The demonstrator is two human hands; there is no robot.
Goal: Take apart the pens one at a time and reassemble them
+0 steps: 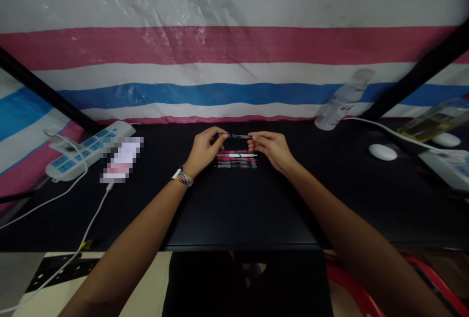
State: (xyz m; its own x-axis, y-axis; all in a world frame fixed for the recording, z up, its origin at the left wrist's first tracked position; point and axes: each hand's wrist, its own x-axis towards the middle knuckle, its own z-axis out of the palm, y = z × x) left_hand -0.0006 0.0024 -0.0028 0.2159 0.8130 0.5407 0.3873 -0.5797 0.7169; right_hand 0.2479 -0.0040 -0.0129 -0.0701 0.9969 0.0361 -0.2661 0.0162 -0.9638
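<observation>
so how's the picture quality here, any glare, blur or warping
Head view: dim overall, the black table swallows detail, so the pen between the left hand and right hand is hard to read; sheen glares on the striped tarp; wide-lens warping bows the stripes and edges; a pixelated patch masks something by the power strip.

No text can be read. The bottle [340, 102] label bears dark marks too small to make out; print on the pens [236, 159] lying on the counter [234, 209] blurs; the held pen [240, 136] looks plain dark.
</observation>
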